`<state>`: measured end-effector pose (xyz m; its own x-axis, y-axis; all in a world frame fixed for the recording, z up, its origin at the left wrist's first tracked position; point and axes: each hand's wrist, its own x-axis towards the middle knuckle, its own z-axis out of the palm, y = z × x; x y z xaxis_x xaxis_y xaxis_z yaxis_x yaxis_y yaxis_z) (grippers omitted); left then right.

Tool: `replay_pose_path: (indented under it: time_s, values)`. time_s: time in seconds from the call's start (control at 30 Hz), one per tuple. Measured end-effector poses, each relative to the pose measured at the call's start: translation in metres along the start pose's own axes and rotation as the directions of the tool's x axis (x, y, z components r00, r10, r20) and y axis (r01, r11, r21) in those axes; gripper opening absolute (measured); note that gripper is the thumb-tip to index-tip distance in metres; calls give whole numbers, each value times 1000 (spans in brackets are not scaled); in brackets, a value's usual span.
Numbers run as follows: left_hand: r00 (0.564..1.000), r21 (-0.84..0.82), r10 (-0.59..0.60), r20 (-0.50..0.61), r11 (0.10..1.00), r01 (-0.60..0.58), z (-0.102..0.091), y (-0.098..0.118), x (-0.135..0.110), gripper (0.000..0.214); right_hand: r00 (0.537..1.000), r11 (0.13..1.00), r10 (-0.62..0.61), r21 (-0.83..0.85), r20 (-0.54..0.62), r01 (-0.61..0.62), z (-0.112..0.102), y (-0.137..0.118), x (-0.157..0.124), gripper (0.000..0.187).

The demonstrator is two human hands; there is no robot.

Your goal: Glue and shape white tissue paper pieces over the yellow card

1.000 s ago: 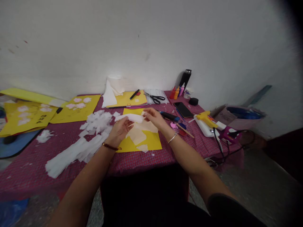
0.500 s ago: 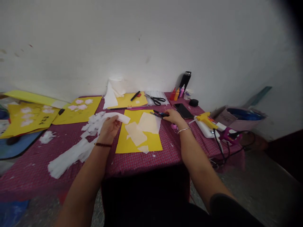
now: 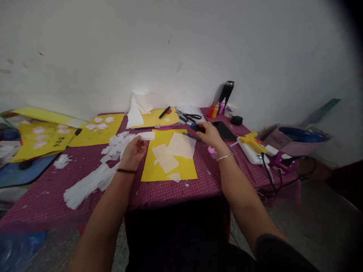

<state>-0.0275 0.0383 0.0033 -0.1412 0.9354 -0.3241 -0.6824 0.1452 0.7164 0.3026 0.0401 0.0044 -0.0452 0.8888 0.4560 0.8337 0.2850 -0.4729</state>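
Observation:
My left hand (image 3: 135, 151) pinches a narrow white paper strip (image 3: 148, 136) at the left side of a yellow sheet (image 3: 153, 172). Cream paper pieces (image 3: 166, 158) lie on that sheet. White paper scraps (image 3: 115, 145) and a bundle of white strips (image 3: 85, 189) are to the left of this hand. Past the sheet's upper right corner, my right hand (image 3: 209, 133) has its fingers closed on a small dark object with a blue part (image 3: 195, 127), whose kind I cannot make out. A dark pen (image 3: 192, 136) lies just below those fingers. Black-handled scissors (image 3: 193, 116) rest beyond them.
A phone (image 3: 224, 130), small paint bottles (image 3: 215, 109) and a black flask (image 3: 227, 91) are at the right. Nearer stands a yellow glue gun (image 3: 251, 139) with cords. Yellow sheets with pink flowers (image 3: 98, 130) lie left. A wall (image 3: 181, 49) backs the table.
My right hand has shifted slightly away from me, and the pen now lies separate below it. The paper strip in my left hand looks shorter and flatter. The view has turned slightly.

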Motion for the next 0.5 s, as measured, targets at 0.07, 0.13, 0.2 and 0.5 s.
replay_pose_path:
  time_s: [0.07,0.13,0.2,0.5]
  values:
    - [1000,-15,-17,-14,1000,17,1,1,-2,25,979,969,-199,144,-31,202,1,-24,-6,42]
    - [999,-27,-30,-24,999,29,3,1,-4,25,930,912,-366,206,23,354,8,-47,-14,42]
    - [999,-34,-37,-32,999,36,3,1,-5,24,895,889,-437,193,90,415,18,-63,-22,40]
    - [999,-29,-44,-28,999,43,5,2,-8,24,882,892,-450,130,142,434,36,-74,-31,38]
